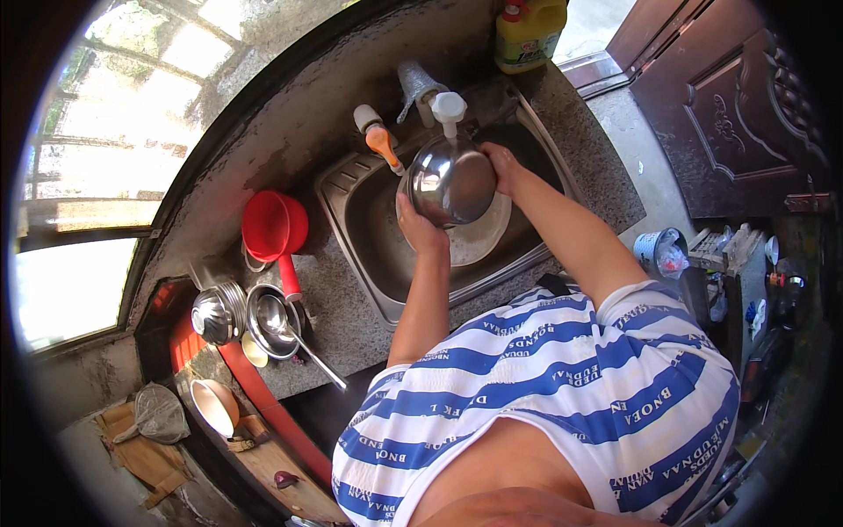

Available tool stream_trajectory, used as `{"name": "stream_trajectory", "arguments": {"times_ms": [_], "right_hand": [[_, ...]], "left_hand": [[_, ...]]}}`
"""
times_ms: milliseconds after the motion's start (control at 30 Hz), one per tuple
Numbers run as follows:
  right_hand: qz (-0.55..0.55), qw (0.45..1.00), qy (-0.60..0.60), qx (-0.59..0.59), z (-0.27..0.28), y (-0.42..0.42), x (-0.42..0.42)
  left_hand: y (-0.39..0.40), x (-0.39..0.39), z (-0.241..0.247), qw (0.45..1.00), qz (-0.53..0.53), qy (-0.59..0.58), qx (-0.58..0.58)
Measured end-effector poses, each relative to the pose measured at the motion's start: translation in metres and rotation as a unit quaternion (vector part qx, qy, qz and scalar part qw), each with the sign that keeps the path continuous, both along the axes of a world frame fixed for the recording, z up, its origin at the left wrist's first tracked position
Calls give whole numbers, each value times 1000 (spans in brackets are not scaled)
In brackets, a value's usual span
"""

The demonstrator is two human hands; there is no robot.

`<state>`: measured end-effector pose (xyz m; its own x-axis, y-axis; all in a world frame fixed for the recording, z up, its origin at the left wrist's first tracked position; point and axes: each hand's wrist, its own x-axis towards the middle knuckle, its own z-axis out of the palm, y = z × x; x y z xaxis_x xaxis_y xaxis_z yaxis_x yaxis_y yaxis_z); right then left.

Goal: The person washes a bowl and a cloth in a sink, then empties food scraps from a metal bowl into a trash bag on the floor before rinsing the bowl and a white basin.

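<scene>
Both my hands grip a shiny stainless steel bowl [454,181], tilted on its side over the sink. My left hand [421,227] holds its lower left side, and my right hand [502,168] its right edge. Just above the bowl is a white tap outlet [449,110]; I cannot tell whether water runs from it. Beneath, a pale round basin [484,238] lies in the stainless steel sink [369,230], partly hidden by the bowl and my left hand. An orange-handled tap [382,143] stands left of the bowl.
On the left counter are a red dipper [273,227], stacked metal bowls [220,313] and a metal bowl with a ladle [271,323]. A yellow detergent jug [530,36] stands behind the sink. A bin [649,250] is at right, below a dark panelled door [731,125].
</scene>
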<state>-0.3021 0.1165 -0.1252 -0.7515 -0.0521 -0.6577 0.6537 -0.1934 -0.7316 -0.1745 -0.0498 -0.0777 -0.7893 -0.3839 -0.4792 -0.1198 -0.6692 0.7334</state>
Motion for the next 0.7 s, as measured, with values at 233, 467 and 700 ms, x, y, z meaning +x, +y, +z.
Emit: {"name": "stream_trajectory", "arguments": {"times_ms": [233, 467, 700], "right_hand": [[323, 767, 386, 397, 51, -18, -4], [377, 821, 346, 253, 66, -35, -11], [-52, 995, 81, 33, 6, -3, 26]], "left_hand": [[-16, -16, -29, 983, -183, -7, -34], [0, -40, 8, 977, -153, -52, -138], [7, -40, -3, 973, 64, -103, 199]]}}
